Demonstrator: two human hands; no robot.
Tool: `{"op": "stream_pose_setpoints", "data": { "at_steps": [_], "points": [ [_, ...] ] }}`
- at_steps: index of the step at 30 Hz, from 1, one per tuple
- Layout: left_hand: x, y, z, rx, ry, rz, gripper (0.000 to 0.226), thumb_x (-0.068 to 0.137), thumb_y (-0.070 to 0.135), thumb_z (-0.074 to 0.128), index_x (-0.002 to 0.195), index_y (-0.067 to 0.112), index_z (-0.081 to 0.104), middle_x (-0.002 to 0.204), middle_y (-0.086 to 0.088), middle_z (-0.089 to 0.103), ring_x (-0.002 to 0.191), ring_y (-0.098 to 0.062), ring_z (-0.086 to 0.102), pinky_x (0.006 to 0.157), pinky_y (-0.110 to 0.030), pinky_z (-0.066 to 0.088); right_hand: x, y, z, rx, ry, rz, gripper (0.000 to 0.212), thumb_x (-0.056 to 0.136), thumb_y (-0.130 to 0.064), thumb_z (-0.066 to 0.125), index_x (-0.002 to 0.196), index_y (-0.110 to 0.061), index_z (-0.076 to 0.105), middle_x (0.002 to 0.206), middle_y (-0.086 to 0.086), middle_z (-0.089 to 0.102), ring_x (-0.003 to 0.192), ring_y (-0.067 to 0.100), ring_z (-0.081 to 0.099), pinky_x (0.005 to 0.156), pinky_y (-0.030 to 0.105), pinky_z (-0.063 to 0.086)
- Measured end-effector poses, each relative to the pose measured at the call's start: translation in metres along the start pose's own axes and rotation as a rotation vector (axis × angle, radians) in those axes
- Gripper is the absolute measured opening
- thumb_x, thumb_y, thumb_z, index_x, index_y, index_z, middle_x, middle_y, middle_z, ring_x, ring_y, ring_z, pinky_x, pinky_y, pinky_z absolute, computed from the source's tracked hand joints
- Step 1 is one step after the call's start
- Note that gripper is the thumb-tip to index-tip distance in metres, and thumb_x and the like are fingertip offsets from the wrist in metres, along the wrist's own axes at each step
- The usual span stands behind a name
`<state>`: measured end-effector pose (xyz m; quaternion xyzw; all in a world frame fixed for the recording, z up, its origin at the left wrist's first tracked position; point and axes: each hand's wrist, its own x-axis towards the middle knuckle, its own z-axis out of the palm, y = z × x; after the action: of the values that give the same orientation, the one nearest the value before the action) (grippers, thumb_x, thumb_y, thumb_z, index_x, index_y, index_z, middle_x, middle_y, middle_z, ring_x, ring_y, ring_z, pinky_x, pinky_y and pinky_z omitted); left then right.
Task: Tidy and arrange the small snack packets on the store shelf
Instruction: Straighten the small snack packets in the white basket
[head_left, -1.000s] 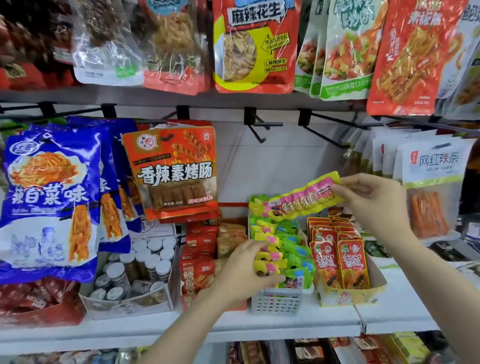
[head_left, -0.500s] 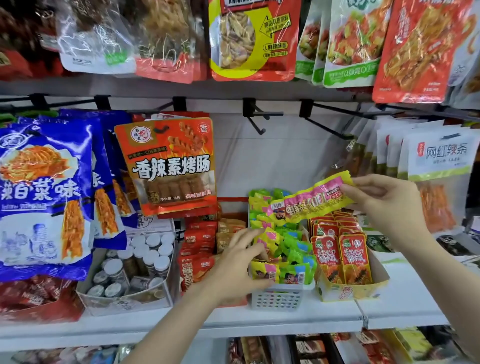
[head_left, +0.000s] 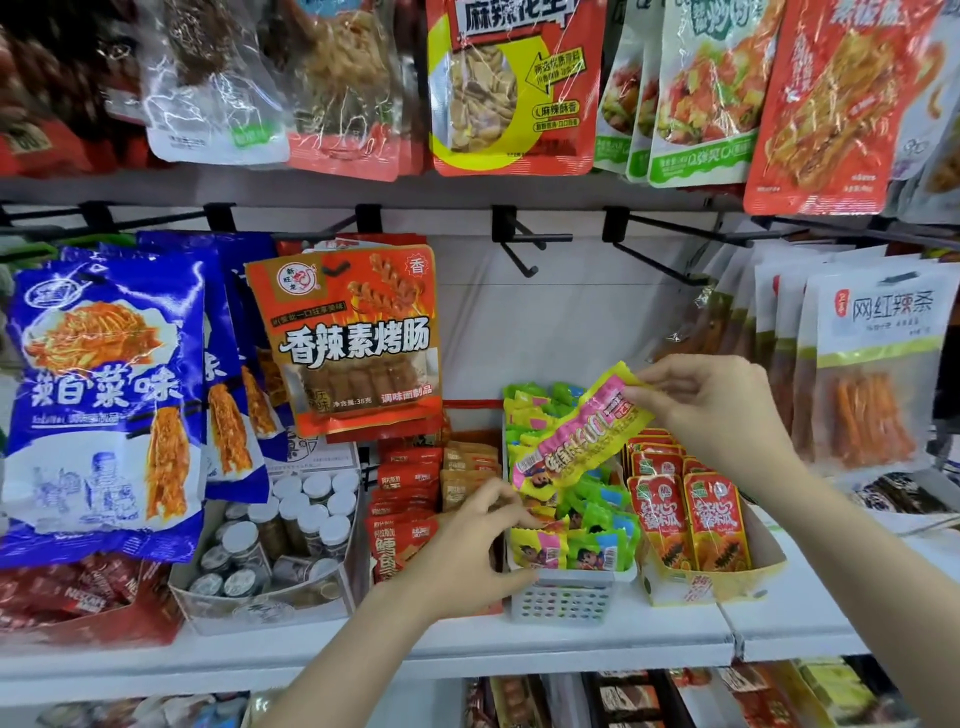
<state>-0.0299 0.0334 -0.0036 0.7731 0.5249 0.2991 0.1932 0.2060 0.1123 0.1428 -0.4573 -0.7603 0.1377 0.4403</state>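
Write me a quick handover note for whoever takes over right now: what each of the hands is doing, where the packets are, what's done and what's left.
Right hand: pinches the top end of a long yellow-pink packet, held tilted above the white basket.
Left hand: at the basket's left front, fingers on the small yellow and green packets inside.
Done: the red packets stand in neat rows in the cardboard tray to the right.
Left: place the long packet, then straighten the jumbled basket packets.
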Motion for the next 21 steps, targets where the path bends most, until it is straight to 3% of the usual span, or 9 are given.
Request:
{"op": "stream_pose_setpoints", "data": {
  "at_steps": [4,9,11,14,18,21],
  "points": [
    [-0.007,0.0,0.005,-0.052,0.052,-0.022,0.046,0.084,0.043,0.071,0.127,0.032,0.062,0.126,0.022,0.039,0.124,0.004,0.044,0.103,-0.017,0.039,0.008,-0.003,0.002,-0.083,-0.025,-0.048,0.009,0.078,-0.026,0.081,0.086,-0.021,0.078,0.075,-0.012,0.071,0.075,-0.006,0.066,0.076,0.016,0.053],
    [-0.01,0.004,0.01,-0.065,0.1,-0.022,0.045,0.086,0.038,0.07,0.13,0.029,0.062,0.129,0.021,0.043,0.122,0.004,0.047,0.102,-0.025,0.042,0.01,0.009,0.004,-0.135,-0.047,-0.011,0.011,0.077,-0.023,0.082,0.085,-0.017,0.079,0.078,-0.004,0.074,0.072,0.001,0.067,0.082,0.026,0.056],
    [-0.01,0.005,0.01,-0.069,0.111,-0.017,0.044,0.087,0.037,0.07,0.13,0.028,0.062,0.13,0.02,0.042,0.123,0.005,0.046,0.103,-0.025,0.041,0.006,0.01,0.014,-0.165,-0.085,-0.027,0.012,0.076,-0.025,0.083,0.085,-0.018,0.079,0.08,-0.004,0.076,0.073,0.003,0.069,0.083,0.024,0.055],
    [-0.01,0.005,0.01,-0.084,0.112,-0.015,0.044,0.087,0.036,0.07,0.129,0.027,0.063,0.132,0.021,0.041,0.128,0.006,0.042,0.106,-0.024,0.039,0.0,0.005,0.044,-0.233,-0.204,-0.099,0.013,0.076,-0.029,0.082,0.086,-0.022,0.08,0.085,-0.005,0.077,0.071,0.004,0.067,0.083,0.023,0.053],
    [-0.008,0.004,0.01,-0.066,0.12,-0.005,0.045,0.086,0.04,0.069,0.129,0.026,0.063,0.13,0.02,0.042,0.126,0.003,0.045,0.105,-0.024,0.04,-0.012,-0.002,0.088,-0.382,-0.517,-0.111,0.014,0.082,-0.035,0.075,0.095,-0.031,0.078,0.098,-0.005,0.075,0.091,0.011,0.067,0.084,0.028,0.052],
    [-0.009,0.004,0.012,-0.082,0.145,-0.006,0.046,0.085,0.044,0.069,0.128,0.028,0.063,0.13,0.022,0.04,0.126,0.004,0.044,0.103,-0.02,0.04,-0.013,0.001,0.093,-0.378,-0.614,-0.03,0.02,0.08,-0.031,0.079,0.099,-0.025,0.079,0.097,-0.003,0.076,0.09,0.012,0.068,0.083,0.025,0.053]
  ]
}}
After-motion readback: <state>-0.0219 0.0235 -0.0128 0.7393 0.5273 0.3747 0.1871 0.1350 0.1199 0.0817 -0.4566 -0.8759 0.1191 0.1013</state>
